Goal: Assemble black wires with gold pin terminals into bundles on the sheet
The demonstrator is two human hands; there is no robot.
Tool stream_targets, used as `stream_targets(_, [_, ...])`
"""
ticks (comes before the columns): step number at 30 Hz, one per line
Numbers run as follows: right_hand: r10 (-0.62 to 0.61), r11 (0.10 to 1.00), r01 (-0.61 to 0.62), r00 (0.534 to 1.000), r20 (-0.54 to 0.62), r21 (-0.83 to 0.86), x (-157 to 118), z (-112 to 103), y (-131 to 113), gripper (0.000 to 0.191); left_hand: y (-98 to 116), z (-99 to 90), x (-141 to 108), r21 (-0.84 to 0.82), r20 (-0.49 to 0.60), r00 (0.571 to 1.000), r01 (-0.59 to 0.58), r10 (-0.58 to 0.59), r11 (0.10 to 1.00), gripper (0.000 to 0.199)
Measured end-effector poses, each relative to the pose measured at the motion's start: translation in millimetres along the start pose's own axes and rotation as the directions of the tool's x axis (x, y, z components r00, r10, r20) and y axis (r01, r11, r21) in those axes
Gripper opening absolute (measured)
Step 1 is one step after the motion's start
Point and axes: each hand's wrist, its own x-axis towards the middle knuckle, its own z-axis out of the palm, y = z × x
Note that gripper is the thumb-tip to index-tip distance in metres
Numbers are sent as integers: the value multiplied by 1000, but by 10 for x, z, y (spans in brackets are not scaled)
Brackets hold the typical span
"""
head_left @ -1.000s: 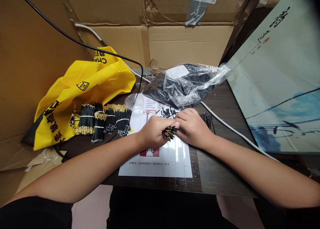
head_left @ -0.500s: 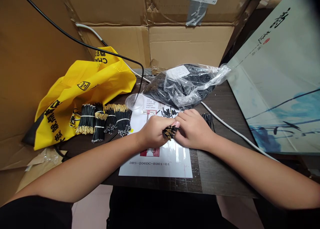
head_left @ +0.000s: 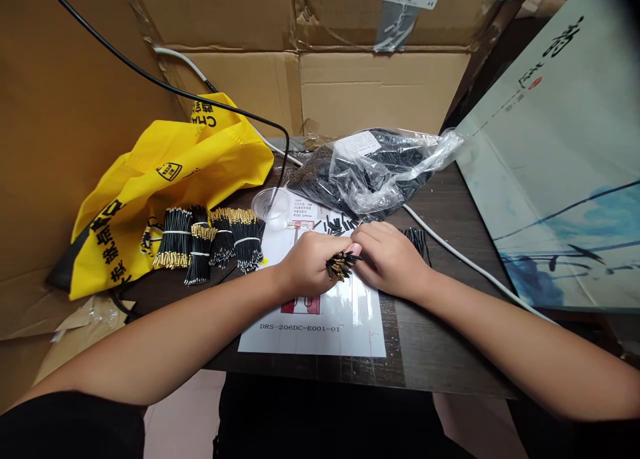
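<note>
My left hand (head_left: pixel 311 264) is closed around a bundle of black wires (head_left: pixel 341 265), whose ends point toward me. Gold terminals show at some ends and black sleeves cover others. My right hand (head_left: pixel 390 255) presses against the bundle's right side, fingers curled together; what its fingertips pinch is hidden. Just beyond the hands lie loose black sleeves (head_left: pixel 336 225). More black wires (head_left: pixel 415 240) stick out behind my right hand. Under both hands is a printed white sheet (head_left: pixel 310 342).
Several banded wire bundles (head_left: pixel 173 239) lie at the left by a yellow bag (head_left: pixel 175 159). A clear plastic cup (head_left: pixel 273 205) lies tilted behind the sheet. Farther back is a plastic bag of black pieces (head_left: pixel 375 169). Cardboard boxes (head_left: pixel 380 85) and a pale painted panel (head_left: pixel 560 165) enclose the table.
Both hands stay in nearly the same place. The bundle's ends have turned slightly, and my right hand has shifted a little at its side.
</note>
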Motion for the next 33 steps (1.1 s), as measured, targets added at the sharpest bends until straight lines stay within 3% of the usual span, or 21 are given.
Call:
stream_targets(5, [34, 983, 5, 977, -212, 181, -15, -18, 20, 18, -8, 2, -7, 6, 13, 1000, 10, -10, 1000, 35])
stream_targets(13, [-17, 958, 173, 830, -558, 229, -105, -108, -103, 40, -11, 29, -3, -16, 48, 998, 47, -47, 999, 38])
stream_targets(18, [-77, 931, 266, 810, -581, 248, -128, -160, -201, 33, -31, 35, -5, -42, 73, 997, 36, -33, 998, 35])
stream_targets(27, [-39, 930, 242, 816, -577, 278, -117, -256, -287, 14, 6, 32, 5, 18, 52, 999, 15, -16, 1000, 36])
stream_targets(33, [-74, 924, 270, 822, -565, 272, -136, -261, -283, 14, 3, 42, -2, 99, 56, 998, -11, 5, 995, 37])
